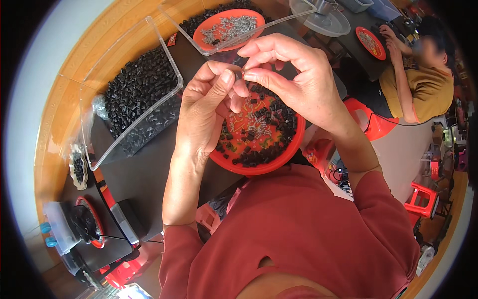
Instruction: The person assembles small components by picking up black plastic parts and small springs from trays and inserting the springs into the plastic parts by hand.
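Observation:
My left hand (206, 102) and my right hand (303, 82) meet above a round red tray (254, 170), both pinched. Between the thumb and fingers of the right is a tiny dark reddish piece, too small to name. Whatever the left fingertips grip, if anything, is hidden behind the thumb. On the tray lie many small black plastic parts (254, 158) around a scatter of small silvery metal pieces (258, 124). The tray's far side is partly covered by my hands.
Left of my hands a clear bin (135, 130) holds a heap of black parts (139, 87). Beyond, a red plate (200, 31) of silvery pieces sits in another clear bin. A co-worker (416, 84) sits at the far right near another red plate (371, 44). A red stool (422, 200) stands on the floor.

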The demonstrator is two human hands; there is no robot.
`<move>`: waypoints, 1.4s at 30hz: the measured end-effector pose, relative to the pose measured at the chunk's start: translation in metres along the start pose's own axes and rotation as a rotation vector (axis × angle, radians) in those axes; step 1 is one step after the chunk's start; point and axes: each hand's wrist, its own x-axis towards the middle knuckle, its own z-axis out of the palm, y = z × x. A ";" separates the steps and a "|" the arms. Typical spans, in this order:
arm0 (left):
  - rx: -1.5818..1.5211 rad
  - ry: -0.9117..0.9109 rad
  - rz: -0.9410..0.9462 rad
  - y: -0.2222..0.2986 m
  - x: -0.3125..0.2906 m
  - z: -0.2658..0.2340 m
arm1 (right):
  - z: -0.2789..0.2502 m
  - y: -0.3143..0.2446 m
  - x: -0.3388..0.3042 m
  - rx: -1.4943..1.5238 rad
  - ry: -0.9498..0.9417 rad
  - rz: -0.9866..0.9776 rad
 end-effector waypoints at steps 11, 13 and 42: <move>0.274 0.082 0.066 -0.001 -0.002 -0.002 | 0.010 -0.009 -0.011 -0.295 0.069 -0.097; 0.314 0.115 0.069 0.000 -0.001 -0.003 | 0.010 -0.007 -0.011 -0.280 0.120 -0.137; 0.720 0.189 0.408 -0.008 0.001 0.005 | 0.005 -0.002 -0.002 -0.501 0.040 -0.224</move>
